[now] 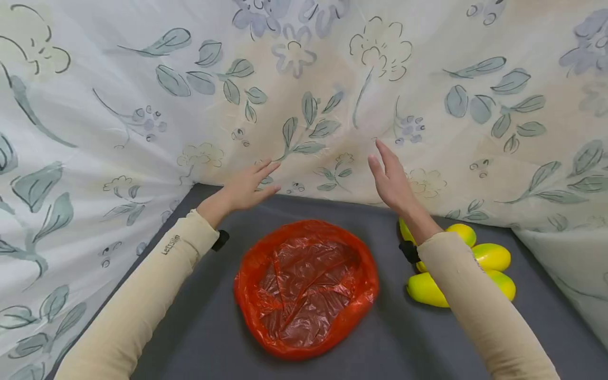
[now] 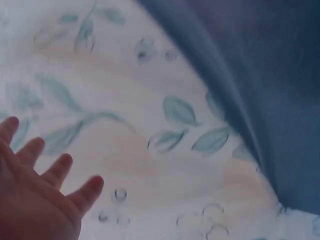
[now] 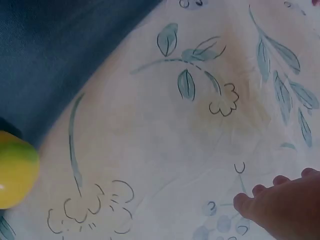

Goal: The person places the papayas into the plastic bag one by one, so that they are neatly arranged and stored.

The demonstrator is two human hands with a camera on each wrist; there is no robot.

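Observation:
A red plastic bag (image 1: 247, 279) lies on the dark surface with its mouth spread into a wide ring and crinkled thin film inside. Beyond its far left side my left hand (image 1: 244, 187) hovers, fingers extended and spread; the left wrist view also catches those spread fingers (image 2: 61, 167). My right hand (image 1: 391, 182) is raised beyond the bag's far right side, fingers straight, touching nothing visible. Several smooth yellow-green fruits, mango-like in shape (image 1: 425, 290), lie under and beside the right forearm, which hides part of them. One such fruit (image 3: 17, 170) enters the right wrist view.
A dark grey table top (image 1: 199, 327) carries the bag and fruits. Pale floral-patterned cloth (image 1: 304, 79) rises behind the table and along its left side; more cloth (image 1: 560, 253) hangs on the right. Beige sleeves (image 1: 138, 295) cover both forearms.

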